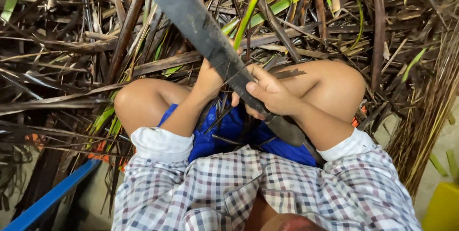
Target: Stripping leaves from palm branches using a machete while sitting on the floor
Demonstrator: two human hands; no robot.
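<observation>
Midway, we judge: our right hand grips the long dark steel blade, our left hand pinches a thin leaf rib against it; unstripped brown palm fronds heaped upper left, pale stripped ribs bundled right.

A person wears a checked shirt in white, grey, maroon and navy, its sleeves rolled above the elbows to show white cuffs, over bright blue shorts; both knees and forearms are bare, the hands ungloved.

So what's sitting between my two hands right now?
In the head view, the long dark blade passes between the left hand and right hand, with a thin leaf strip across it.
</observation>
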